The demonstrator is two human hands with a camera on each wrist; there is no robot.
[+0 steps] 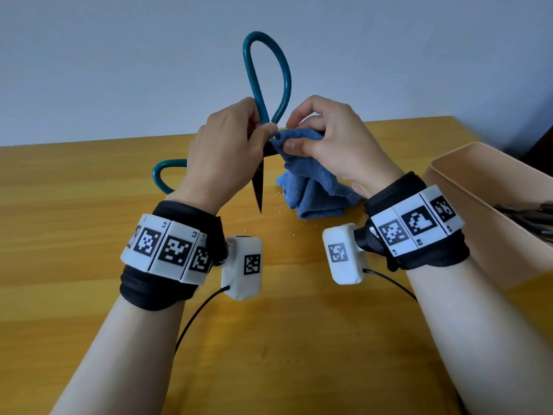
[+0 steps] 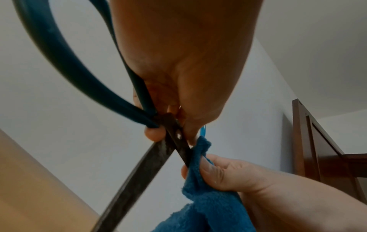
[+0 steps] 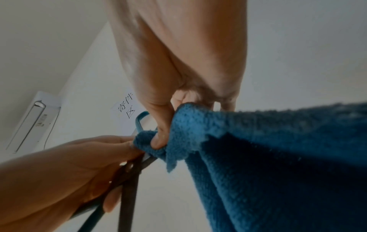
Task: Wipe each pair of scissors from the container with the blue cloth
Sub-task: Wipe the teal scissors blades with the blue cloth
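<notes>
Scissors point(image 1: 266, 70) with teal loop handles and dark blades are held above the wooden table, spread wide. My left hand point(image 1: 239, 136) grips them at the pivot. One blade point(image 1: 258, 187) points down at the table. The other blade runs right into the blue cloth point(image 1: 311, 193). My right hand point(image 1: 294, 139) pinches a fold of that cloth around the blade close to the pivot point(image 2: 178, 135), while the rest of the cloth point(image 3: 278, 157) hangs down onto the table. The second handle loop point(image 1: 161, 175) sticks out lower left, behind my left wrist.
A beige container point(image 1: 478, 190) stands at the right edge of the table point(image 1: 269, 339), with more scissors point(image 1: 532, 220) inside. Small pale crumbs point(image 1: 287, 232) lie under the blade. A wall rises just behind the table; a brown door point(image 2: 317, 149) shows in the left wrist view.
</notes>
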